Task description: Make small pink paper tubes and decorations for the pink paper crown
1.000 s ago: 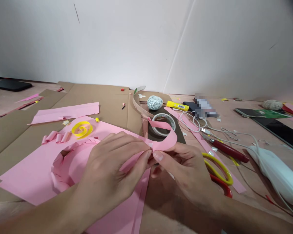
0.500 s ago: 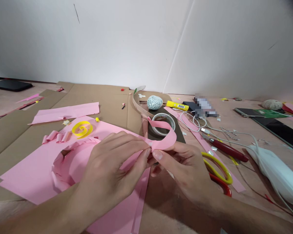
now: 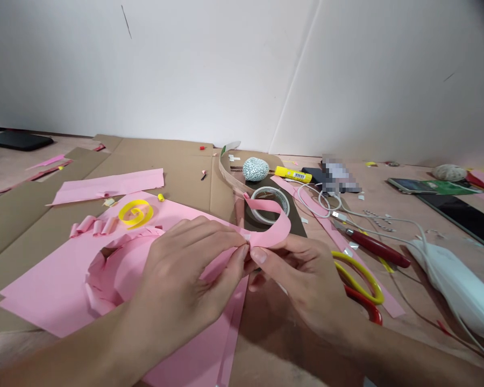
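Between my two hands a narrow pink paper strip [image 3: 275, 232] is pinched, its free part curling up and back to the left. My left hand [image 3: 189, 269] closes thumb and fingertips on the strip's near end, where a small whitish patch shows. Against those fingertips, my right hand [image 3: 302, 274] pinches the same strip. Exactly what lies under the fingertips is hidden. Behind the strip a roll of tape [image 3: 284, 200] lies on a dark sheet. Left of my left hand, a pink paper ring [image 3: 99, 279] rests on pink paper sheets [image 3: 48, 290].
A yellow quilled coil [image 3: 135, 214] and rolled pink pieces [image 3: 99, 226] lie left. A glue stick [image 3: 292, 174] and patterned stone [image 3: 255, 169] are behind. Scissors [image 3: 377, 293], a red-handled tool [image 3: 381, 248], white cables [image 3: 387, 219] and a white power strip [image 3: 460, 290] crowd the right.
Almost nothing differs. My hands hold the same pinch on the pink strip, with only a very slight shift of the right thumb.
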Available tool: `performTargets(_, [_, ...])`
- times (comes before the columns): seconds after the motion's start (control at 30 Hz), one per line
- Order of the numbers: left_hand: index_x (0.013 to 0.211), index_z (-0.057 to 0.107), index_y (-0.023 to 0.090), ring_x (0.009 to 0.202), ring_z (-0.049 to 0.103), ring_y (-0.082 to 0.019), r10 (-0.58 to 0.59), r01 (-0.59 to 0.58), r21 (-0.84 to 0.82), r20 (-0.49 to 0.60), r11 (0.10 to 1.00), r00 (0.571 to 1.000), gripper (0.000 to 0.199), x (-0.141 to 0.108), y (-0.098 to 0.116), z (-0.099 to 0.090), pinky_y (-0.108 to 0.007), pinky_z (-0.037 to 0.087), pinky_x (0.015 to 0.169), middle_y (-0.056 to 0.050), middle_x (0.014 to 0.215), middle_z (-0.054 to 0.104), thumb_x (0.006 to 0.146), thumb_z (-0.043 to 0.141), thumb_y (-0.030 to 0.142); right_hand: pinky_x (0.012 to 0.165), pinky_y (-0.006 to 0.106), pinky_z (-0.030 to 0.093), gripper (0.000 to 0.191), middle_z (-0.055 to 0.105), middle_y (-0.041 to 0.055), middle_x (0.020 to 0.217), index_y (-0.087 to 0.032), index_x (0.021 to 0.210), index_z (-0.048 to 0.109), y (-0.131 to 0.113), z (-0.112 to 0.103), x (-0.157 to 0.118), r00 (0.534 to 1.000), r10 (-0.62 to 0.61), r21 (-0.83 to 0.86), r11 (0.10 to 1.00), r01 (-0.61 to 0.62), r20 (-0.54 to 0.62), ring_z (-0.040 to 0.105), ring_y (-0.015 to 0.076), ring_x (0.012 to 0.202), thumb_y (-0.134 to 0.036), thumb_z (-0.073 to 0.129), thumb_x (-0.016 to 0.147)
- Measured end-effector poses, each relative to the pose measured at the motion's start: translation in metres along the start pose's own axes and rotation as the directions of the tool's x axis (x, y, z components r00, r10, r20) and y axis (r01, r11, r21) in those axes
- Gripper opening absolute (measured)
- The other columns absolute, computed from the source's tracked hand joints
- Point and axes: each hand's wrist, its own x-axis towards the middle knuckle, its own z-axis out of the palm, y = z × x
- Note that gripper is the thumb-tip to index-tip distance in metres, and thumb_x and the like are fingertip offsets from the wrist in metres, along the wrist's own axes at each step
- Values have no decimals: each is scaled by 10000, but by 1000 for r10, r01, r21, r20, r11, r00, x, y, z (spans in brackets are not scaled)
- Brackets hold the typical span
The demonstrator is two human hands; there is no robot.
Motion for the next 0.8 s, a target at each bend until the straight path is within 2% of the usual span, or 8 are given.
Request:
performTargets(0.2, [867,680,191,771,642,-148,32,-33,57,26,998,999,141,2,-1,-1,-284,492,738,-1,860,745,831,624,66,594,206,585,120,754,-5,716,-246,924,828,2,2,1,999,-35,-68,997,33,-34,664,117,598,-216,749,838])
performTargets(0.47, [796,667,180,700,617,-159,73,-78,168,37,983,997,110,1,-4,0,-308,452,666,0,778,724,826,618,86,610,224,577,169,757,-1,747,-229,935,825,3,3,0,998,-17,-107,994,11,-58,674,139,641,-167,706,833])
performTargets(0.63, [761,630,189,675,582,-144,27,-32,121,43,992,999,142,3,-3,2,-285,452,662,13,727,683,802,588,60,612,265,596,167,754,21,752,-211,947,821,5,3,-2,999,-8,-146,989,2,-42,692,173,667,-245,674,875])
performTargets(0.8, [717,619,193,638,580,-106,-73,72,32,37,997,997,148,6,0,1,-243,441,633,50,688,670,768,609,54,619,264,603,177,745,23,746,-216,985,814,7,2,-2,999,7,-121,993,-12,-44,697,169,680,-287,687,885])
